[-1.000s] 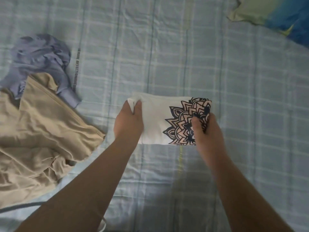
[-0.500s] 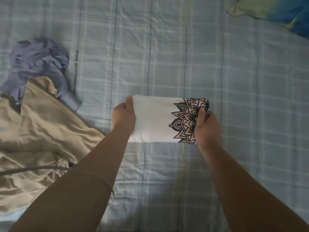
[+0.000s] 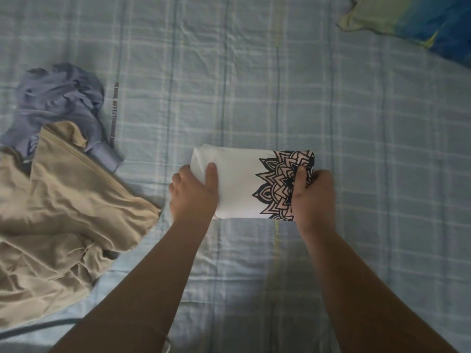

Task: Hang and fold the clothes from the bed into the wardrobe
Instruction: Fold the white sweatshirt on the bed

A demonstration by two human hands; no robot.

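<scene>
Bed sheet (image 3: pixel 254 72): pale blue plaid, wrinkled, fills the whole view. A strip of printed lettering (image 3: pixel 113 110) runs down it at left, too small to read.

Beige garment (image 3: pixel 63 220): loose and crumpled on the sheet at left, the biggest heap, unfolded. It runs off the left edge.

Blue garment (image 3: pixel 58 98): bunched up beyond the beige one. Its near part is overlapped by the beige fabric and one cuff sticks out to the right.

Pillow (image 3: pixel 413 19): top right corner, green fading to blue, partly out of frame, well apart from everything else.

Shirt (image 3: pixel 242 182): white, folded into a compact rectangle, mid-bed, long side left to right. It is clear of the beige heap. Can't tell if it rests on the sheet or is slightly raised.

Left hand (image 3: pixel 193 192): grasping the shirt's left end, thumb flat on top, fingers wrapped around the edge.

Right hand (image 3: pixel 313 194): grasping the right end, thumb on top over the print (image 3: pixel 277 179), fingers curled around the edge.

The print is a dark mandala and covers the shirt's right third.

Cable (image 3: pixel 38 327): thin and grey, bottom left, half under the beige garment.
</scene>
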